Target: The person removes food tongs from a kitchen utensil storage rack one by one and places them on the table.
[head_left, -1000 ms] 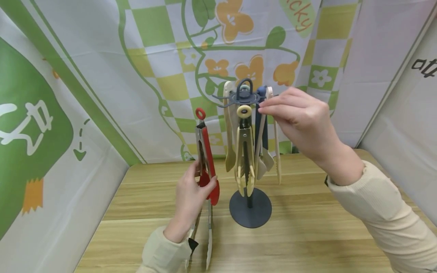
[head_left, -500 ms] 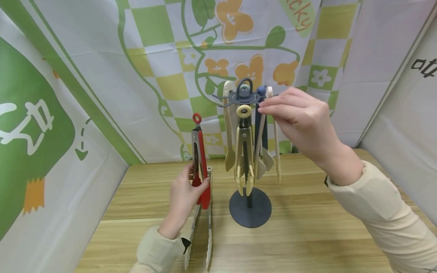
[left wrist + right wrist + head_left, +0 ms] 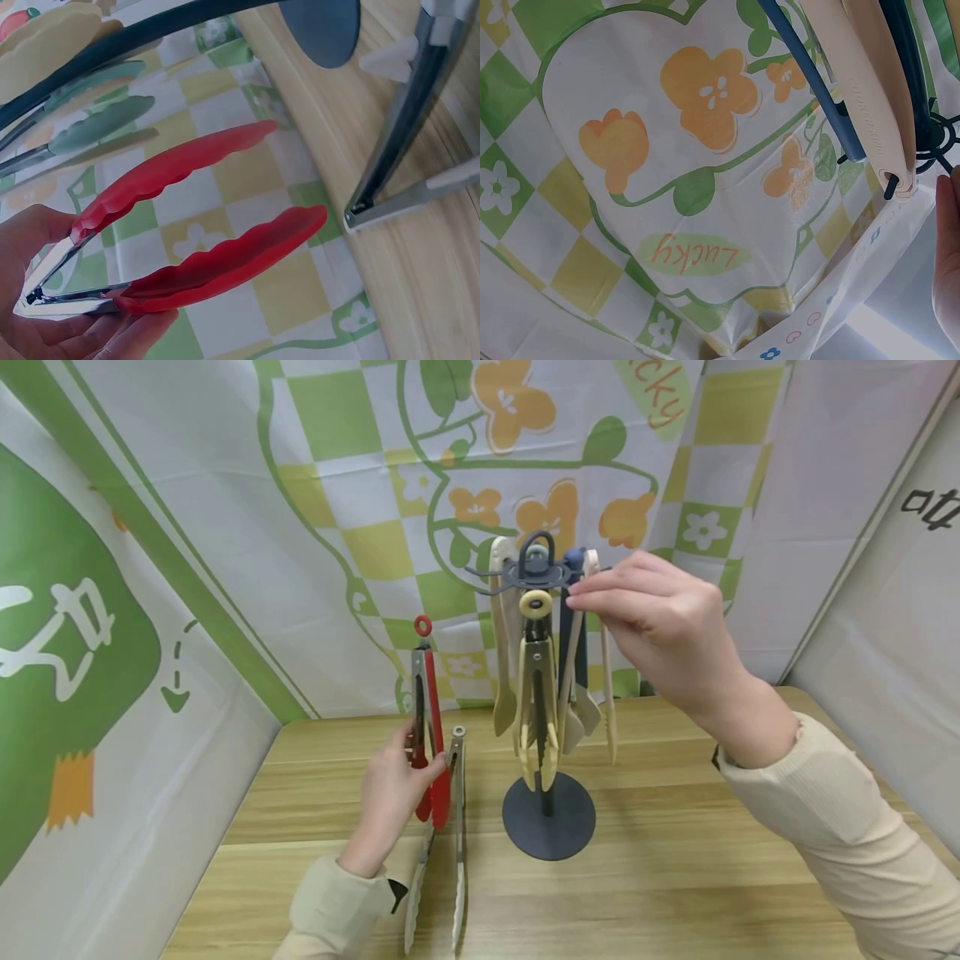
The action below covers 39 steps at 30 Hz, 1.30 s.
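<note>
My left hand [image 3: 390, 793] grips red-tipped tongs [image 3: 438, 727] around the middle, their red ring at the top. In the left wrist view the two scalloped red tips [image 3: 232, 277] stand spread apart. My right hand [image 3: 666, 622] pinches the top of a dark utensil rack [image 3: 549, 839] at one of its hooks; the exact contact is hidden by the fingers. Pale yellow tongs [image 3: 537, 652] hang on the rack's near side, by their ring. In the right wrist view a beige utensil handle [image 3: 866, 90] hangs close to that hand.
Pale-tipped metal tongs [image 3: 459, 827] lie spread on the wooden table [image 3: 675, 843], left of the rack's round base. Several other utensils hang around the rack, including a navy handle [image 3: 582, 652] and a pale spatula [image 3: 504, 714]. Printed cloth walls [image 3: 352, 635] stand behind and at both sides.
My left hand has moved left and slightly downward with the red tongs, away from the rack, uncovering the top of the tongs on the table. The right hand stays in place.
</note>
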Each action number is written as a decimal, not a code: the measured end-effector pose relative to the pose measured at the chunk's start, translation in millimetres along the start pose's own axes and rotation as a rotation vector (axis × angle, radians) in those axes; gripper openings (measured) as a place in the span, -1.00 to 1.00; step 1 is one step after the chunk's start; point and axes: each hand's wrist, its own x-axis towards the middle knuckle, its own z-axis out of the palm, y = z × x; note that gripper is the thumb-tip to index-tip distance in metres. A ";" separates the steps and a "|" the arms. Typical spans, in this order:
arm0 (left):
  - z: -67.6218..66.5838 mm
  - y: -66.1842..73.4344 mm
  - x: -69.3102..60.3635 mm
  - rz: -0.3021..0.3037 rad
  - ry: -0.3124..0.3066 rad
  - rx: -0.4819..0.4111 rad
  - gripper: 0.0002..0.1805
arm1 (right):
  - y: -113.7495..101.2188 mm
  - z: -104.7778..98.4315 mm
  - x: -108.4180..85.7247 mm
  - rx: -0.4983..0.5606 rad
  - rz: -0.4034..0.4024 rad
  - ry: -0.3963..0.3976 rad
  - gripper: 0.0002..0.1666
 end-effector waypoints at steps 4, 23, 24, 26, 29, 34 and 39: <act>-1.0 -4.4 1.7 -0.009 -0.009 0.024 -0.43 | 0.3 0.2 0.0 0.000 -0.001 0.002 -0.76; -7.2 -25.9 8.1 -0.077 -0.093 0.121 -0.52 | 0.9 0.3 0.0 0.002 -0.003 -0.004 -0.77; -7.1 -27.3 8.1 -0.080 -0.096 0.123 -0.54 | 0.9 0.3 0.0 0.002 -0.003 -0.004 -0.76; -7.0 -29.6 8.2 -0.086 -0.105 0.128 -0.55 | 1.0 0.3 -0.2 -0.001 -0.002 -0.006 -0.77; -6.5 -33.7 8.8 -0.101 -0.123 0.136 -0.56 | 0.9 0.3 -0.7 -0.003 -0.002 -0.007 -0.76; -6.6 -38.2 10.0 -0.117 -0.143 0.162 -0.57 | 0.9 0.6 -1.0 -0.001 -0.001 -0.004 -0.76; -6.2 -42.9 10.8 -0.135 -0.156 0.172 -0.64 | 1.0 0.6 -1.0 -0.002 0.000 -0.001 -0.76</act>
